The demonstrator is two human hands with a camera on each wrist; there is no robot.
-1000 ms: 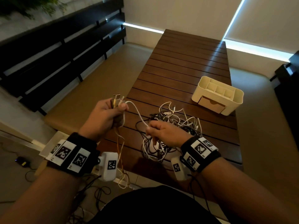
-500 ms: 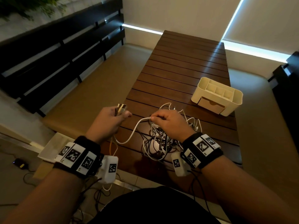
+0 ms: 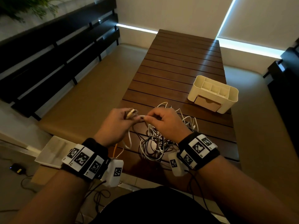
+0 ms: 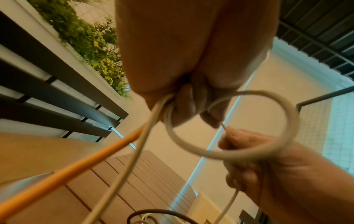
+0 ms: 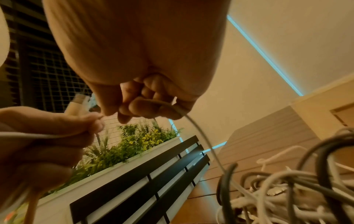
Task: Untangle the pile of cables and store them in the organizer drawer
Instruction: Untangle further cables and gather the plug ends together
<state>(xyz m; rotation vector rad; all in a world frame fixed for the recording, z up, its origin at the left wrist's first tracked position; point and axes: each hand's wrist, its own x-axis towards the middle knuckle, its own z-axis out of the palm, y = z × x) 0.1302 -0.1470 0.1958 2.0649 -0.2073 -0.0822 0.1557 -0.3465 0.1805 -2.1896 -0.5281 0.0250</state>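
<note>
A tangled pile of white and black cables (image 3: 155, 139) (image 5: 287, 194) lies on the near end of the slatted wooden table (image 3: 181, 62). My left hand (image 3: 119, 123) grips a white cable (image 4: 239, 153) and an orange cable (image 4: 76, 168), their plugs (image 3: 131, 112) sticking up from the fist. The white cable forms a loop under that hand. My right hand (image 3: 161, 122) pinches the same white cable (image 5: 203, 136) right beside the left hand, above the pile. The cream organizer (image 3: 213, 92) stands at the table's right edge, its drawer (image 3: 207, 103) shut.
A tan cushioned bench (image 3: 77, 101) runs along the table's left, backed by black slats (image 3: 48, 50). A white tray (image 3: 51, 151) sits on a box at lower left. Loose wires (image 3: 97, 196) lie on the floor near my knees.
My hands have come together: the left moved right and down with its cables, and the right rose from the pile, sliding along the white cable up to the left hand.
</note>
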